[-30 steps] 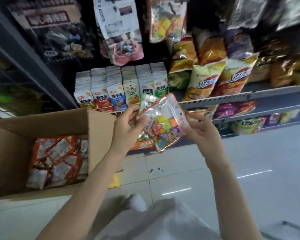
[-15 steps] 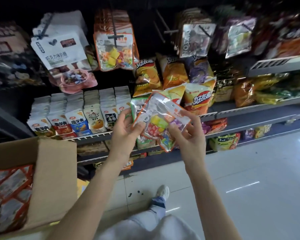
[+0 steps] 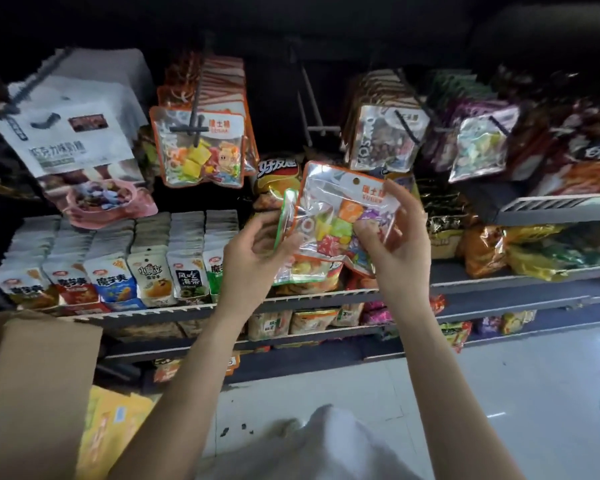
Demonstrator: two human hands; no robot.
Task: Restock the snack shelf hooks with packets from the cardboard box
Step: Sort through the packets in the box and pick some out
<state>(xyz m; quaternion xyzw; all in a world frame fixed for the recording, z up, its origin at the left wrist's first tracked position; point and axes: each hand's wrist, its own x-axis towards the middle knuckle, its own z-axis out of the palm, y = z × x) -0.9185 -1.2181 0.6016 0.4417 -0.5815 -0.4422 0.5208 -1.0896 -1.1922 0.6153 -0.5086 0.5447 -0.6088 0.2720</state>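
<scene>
candy packet (image 3: 340, 216): glossy clear plastic, orange-edged, frame centre, below bare metal hook (image 3: 312, 102) | left hand (image 3: 257, 251) pinches green-edged packet (image 3: 286, 233) behind | right hand (image 3: 395, 233) pinches candy packet | cardboard box (image 3: 39, 375) lower left

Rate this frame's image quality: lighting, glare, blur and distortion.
Head view: the top is nearly black, with shelf hooks dim; glare streaks the floor and the clear candy packet in both hands; wide-angle bowing bends the shelf edge; the far-right packets smear; small print is unreadable.
</scene>
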